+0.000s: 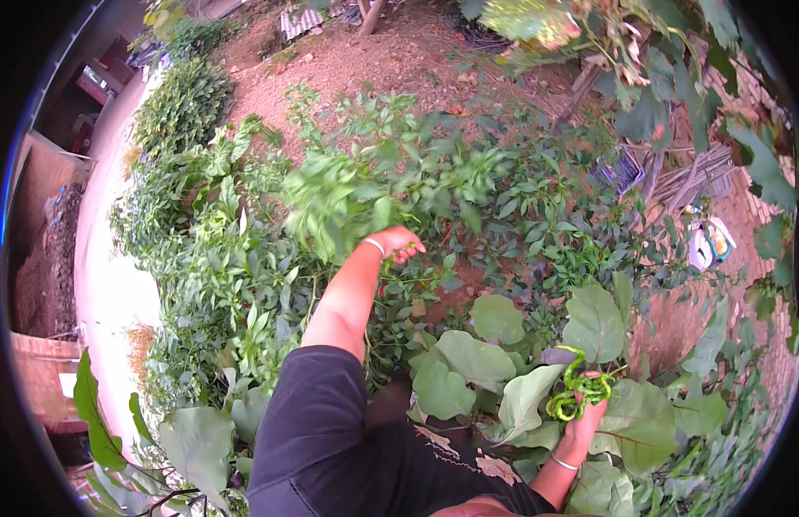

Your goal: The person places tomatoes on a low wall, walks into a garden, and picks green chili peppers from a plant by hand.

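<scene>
My left hand (403, 244) reaches into the leafy pepper plants (335, 194), its fingers curled round something small and green. Whether that is a pepper or a stem is hard to tell. Leaves just beyond this hand are blurred by motion. At the lower right, my right hand (590, 394) holds a bunch of long, curly green peppers (574, 395) above broad leaves. Each wrist wears a light-coloured bangle. A few red spots show among the foliage below my left hand.
Broad-leaved plants (467, 355) stand close before me. Bare soil (348, 71) lies beyond the peppers. A plastic crate (619, 171) and stacked sticks (693, 171) are at right, near a brick-paved surface. A pale path (108, 258) runs along the left; vine leaves hang at upper right.
</scene>
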Available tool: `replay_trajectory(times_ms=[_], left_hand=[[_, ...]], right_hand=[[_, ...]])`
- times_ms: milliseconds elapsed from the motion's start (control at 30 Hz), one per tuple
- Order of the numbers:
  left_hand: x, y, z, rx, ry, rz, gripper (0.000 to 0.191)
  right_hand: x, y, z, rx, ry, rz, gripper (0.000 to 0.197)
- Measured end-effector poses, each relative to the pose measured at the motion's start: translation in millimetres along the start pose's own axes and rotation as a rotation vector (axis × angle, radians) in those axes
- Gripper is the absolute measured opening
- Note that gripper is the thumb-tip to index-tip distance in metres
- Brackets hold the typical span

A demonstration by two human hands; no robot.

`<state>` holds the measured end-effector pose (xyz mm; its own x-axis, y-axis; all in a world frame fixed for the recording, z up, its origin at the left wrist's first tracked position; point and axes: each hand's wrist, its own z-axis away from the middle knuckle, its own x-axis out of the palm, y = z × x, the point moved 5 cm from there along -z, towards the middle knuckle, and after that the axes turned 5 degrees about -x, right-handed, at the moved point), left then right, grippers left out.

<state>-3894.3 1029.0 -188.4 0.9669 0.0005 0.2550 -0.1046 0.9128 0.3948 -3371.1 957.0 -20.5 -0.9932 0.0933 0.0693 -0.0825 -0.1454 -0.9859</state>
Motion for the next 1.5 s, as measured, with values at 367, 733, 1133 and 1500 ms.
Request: replay_trajectory(times_ms=[367,733,1133,1500], left_hand=[[167.6,16.2,205.8,1.002,0.183,-0.125,0.023],[138.2,-9.9,227.8,1.032,-0.128,0.355,0.033],[66.3,-59.6,214.6,1.082,0.330,0.114,0.040],[50.5,-110.7,193.1,0.888,0.194,0.351,0.043]], right_hand=[[145.2,-27.4,8.9,0.038,-0.369,-0.369,0.043],[304.7,-19.2,62.7,0.227,-0.586,-0.484,0.034],[379.5,5.5,115.6,0.231,-0.696,-0.267,0.035],[379.5,59.0,146.5,0.703,-0.556,-0.505,0.052]])
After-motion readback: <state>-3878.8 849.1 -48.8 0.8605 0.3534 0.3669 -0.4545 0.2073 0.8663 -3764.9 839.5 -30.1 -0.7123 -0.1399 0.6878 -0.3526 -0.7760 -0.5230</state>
